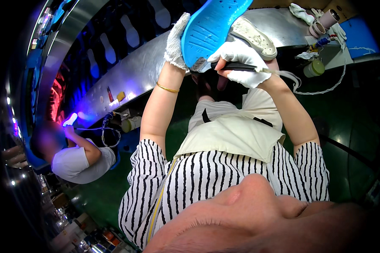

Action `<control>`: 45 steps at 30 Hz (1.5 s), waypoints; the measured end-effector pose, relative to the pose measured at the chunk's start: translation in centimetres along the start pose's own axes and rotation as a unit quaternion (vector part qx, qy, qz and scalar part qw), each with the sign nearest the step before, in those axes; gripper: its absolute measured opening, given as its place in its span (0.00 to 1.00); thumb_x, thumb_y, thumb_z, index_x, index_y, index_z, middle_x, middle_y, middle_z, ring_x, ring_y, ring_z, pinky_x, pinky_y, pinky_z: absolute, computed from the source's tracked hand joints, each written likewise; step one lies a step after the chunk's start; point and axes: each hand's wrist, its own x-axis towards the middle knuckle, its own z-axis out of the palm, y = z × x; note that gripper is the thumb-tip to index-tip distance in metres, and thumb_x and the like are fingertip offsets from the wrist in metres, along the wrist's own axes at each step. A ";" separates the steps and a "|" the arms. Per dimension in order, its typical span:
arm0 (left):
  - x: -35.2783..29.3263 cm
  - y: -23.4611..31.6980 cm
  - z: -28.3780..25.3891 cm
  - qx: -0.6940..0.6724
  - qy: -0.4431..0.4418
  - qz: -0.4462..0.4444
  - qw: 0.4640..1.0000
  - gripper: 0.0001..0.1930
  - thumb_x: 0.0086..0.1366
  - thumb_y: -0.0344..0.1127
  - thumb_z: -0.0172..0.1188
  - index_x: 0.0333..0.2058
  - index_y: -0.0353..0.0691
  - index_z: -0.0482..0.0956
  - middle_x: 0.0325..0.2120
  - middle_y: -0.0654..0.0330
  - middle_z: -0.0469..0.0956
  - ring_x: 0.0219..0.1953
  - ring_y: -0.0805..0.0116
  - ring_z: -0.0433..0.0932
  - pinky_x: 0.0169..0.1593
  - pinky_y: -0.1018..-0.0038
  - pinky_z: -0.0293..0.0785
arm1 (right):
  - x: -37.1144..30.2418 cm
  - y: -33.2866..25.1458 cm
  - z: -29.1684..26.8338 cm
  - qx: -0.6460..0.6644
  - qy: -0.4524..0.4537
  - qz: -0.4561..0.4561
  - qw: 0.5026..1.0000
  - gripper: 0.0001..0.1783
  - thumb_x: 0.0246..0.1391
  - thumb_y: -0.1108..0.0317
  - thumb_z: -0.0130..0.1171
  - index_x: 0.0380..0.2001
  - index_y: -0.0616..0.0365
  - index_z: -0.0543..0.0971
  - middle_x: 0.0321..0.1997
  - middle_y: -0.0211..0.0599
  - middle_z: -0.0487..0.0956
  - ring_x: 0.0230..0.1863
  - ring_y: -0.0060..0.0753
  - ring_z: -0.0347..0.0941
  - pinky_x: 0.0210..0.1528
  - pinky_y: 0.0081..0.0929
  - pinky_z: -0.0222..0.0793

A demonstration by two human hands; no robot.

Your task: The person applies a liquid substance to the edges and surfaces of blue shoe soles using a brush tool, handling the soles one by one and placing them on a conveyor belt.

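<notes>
In my gloved left hand [176, 44] is a large blue shoe sole [209, 31], gripped at its left edge and tilted with its ribbed, holed face showing. My right hand [240, 59], in a white glove with some bare fingertips, closes around a slim black-handled tool [238, 66]. A pale tube [289, 76] trails from the tool's rear. Its front end points at the lower end of the blue sole, where a greyish patch shows; I cannot tell whether they touch. Just behind my right hand lies a cream shoe sole [255, 38] with small holes.
Sole shapes [130, 31] lie on a dark conveyor beyond the metal ledge [145, 63]. On the right are a tumbler [328, 19], a green-lidded jar [314, 68], and a blue bin [361, 36]. At left, another person [82, 158] holds a glowing sole [70, 119].
</notes>
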 end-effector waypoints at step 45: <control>-3.4 -6.1 -0.1 -0.078 0.024 0.086 0.993 0.29 0.62 0.53 0.43 0.51 0.34 0.68 0.46 0.48 0.73 0.45 0.53 0.74 0.52 0.60 0.71 | -0.6 -1.4 1.8 -0.091 0.192 0.081 0.974 0.07 0.44 0.74 0.65 0.29 0.61 0.78 0.24 0.35 0.76 0.26 0.27 0.74 0.29 0.21 0.68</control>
